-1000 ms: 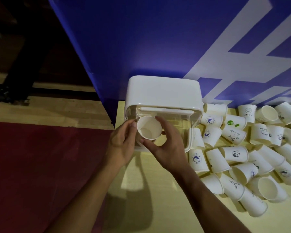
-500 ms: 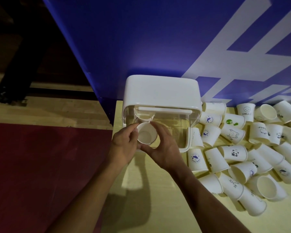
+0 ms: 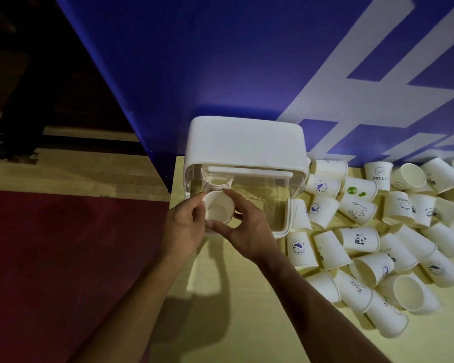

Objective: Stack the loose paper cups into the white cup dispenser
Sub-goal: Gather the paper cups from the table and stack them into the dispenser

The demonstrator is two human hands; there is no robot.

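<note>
Dispenser (image 3: 247, 145) on pale table (image 3: 236, 323), blue wall (image 3: 194, 61)

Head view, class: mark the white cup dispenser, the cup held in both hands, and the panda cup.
white cup dispenser (image 3: 247, 142): head view, on its opaque white top.
held cup (image 3: 219, 210): head view, on its inner bottom.
panda cup (image 3: 360, 239): head view, on the panda print on its side.

Single cam, head-worn, wide-angle, pointing fwd & steeply down. Close range: white cup dispenser (image 3: 247, 142) sits approx mid-frame, seen from above & in front. Desk (image 3: 220, 271) fills the frame below & right of dispenser, blue wall panel (image 3: 220, 61) behind it, floor (image 3: 76, 174) to its left.
</note>
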